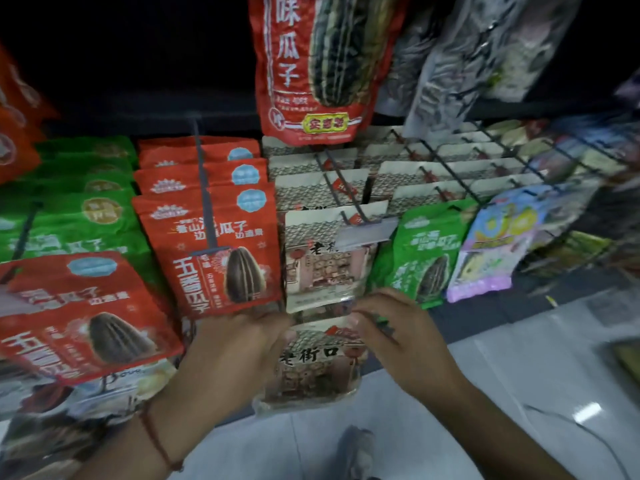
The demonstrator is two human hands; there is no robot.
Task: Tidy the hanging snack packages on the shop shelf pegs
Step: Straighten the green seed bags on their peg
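1. The shelf has metal pegs [349,188], and each peg carries a row of snack packs, one behind the other.
2. At the left hang green packs [86,209]. Next to them is a row of red packs [221,244] with a dark striped seed printed on the front.
3. In the middle hang beige packs [325,258] with a picture of an old street. A grey label [367,232] sits on the tip of this peg, in front of the first pack.
4. Right of them hangs a green pack [422,251], then a pale purple pack [491,251]. Behind, more beige packs fill the pegs.
5. Above the middle hangs a big red bag [311,64] with a striped seed and large white characters.
6. The held pack [315,362] is beige, with black characters and a small red mark at its top. It is just below the first beige pack on the peg, between the two hands, and it tilts a little.
7. The left hand [235,348] pinches its upper left corner, thumb against fingers. There is a red cord on this wrist.
8. The right hand [398,334] pinches the upper right corner, fingers curled on the edge.
9. One more red pack [79,317] lies tilted at the lower left, in front of the other packs.
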